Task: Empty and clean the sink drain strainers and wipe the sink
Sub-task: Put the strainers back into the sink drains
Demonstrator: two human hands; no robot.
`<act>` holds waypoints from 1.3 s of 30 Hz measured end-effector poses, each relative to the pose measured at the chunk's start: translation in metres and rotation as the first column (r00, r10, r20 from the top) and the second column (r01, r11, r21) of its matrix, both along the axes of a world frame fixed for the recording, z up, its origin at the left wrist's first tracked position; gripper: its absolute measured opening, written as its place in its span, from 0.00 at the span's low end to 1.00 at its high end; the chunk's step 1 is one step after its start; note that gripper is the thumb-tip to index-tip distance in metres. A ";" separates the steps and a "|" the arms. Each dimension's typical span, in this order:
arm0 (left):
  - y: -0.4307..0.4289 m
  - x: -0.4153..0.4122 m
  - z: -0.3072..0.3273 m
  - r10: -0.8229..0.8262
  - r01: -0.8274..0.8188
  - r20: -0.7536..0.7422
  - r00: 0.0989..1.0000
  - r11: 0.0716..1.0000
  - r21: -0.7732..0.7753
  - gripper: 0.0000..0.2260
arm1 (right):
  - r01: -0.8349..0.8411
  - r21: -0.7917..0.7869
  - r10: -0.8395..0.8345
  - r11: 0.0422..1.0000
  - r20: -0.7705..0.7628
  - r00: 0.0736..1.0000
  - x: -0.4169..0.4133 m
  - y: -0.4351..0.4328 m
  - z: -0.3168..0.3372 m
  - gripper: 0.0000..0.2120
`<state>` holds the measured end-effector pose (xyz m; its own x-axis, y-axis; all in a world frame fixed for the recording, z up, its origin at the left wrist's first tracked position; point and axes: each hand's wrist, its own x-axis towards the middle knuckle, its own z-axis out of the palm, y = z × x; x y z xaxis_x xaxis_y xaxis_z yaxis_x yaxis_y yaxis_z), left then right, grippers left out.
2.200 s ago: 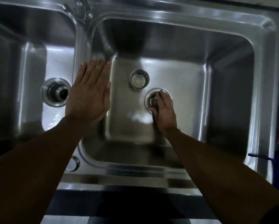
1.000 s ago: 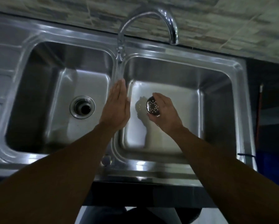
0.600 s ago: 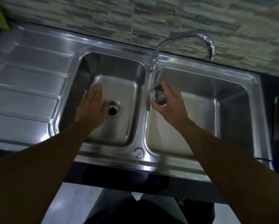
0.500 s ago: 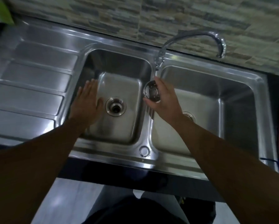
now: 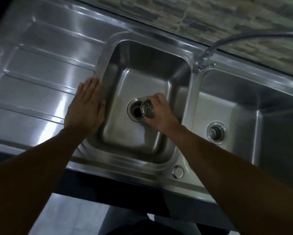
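My right hand [image 5: 161,114] grips a round perforated steel strainer [image 5: 147,109], tilted on its edge just above the right side of the left basin's open drain hole [image 5: 134,111]. My left hand [image 5: 85,108] lies flat, fingers together, on the left rim of the left basin [image 5: 139,78]. A second strainer [image 5: 215,132] sits in the drain of the right basin [image 5: 247,107]. Nothing is in my left hand.
A ribbed steel drainboard [image 5: 40,73] stretches to the left of the basins. The curved faucet [image 5: 208,51] rises from the divider at the back. A stone-tile wall [image 5: 201,17] runs behind, and a small overflow cap [image 5: 177,171] sits on the front rim.
My right hand carried the strainer from the right basin over the divider and down to the left basin's drain. My left hand shifted from the divider to the left rim.
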<state>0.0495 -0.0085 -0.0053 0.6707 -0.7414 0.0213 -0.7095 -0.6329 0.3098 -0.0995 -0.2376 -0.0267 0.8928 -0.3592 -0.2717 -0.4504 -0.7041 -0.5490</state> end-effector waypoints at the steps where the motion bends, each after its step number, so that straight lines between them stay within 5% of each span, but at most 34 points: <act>1: -0.001 0.000 -0.002 0.007 -0.007 0.005 1.000 1.000 -0.011 0.27 | -0.004 0.005 0.004 1.000 -0.013 1.000 0.004 0.001 -0.006 0.39; 22: -0.005 0.002 -0.005 0.023 -0.021 0.069 0.997 0.999 -0.035 0.24 | 0.065 -0.032 -0.067 0.997 -0.078 0.995 0.031 0.028 -0.088 0.38; 39: -0.006 0.002 -0.006 0.018 -0.018 0.067 0.998 1.000 0.003 0.25 | 0.206 0.103 -0.205 0.973 -0.025 0.978 0.022 0.040 -0.109 0.34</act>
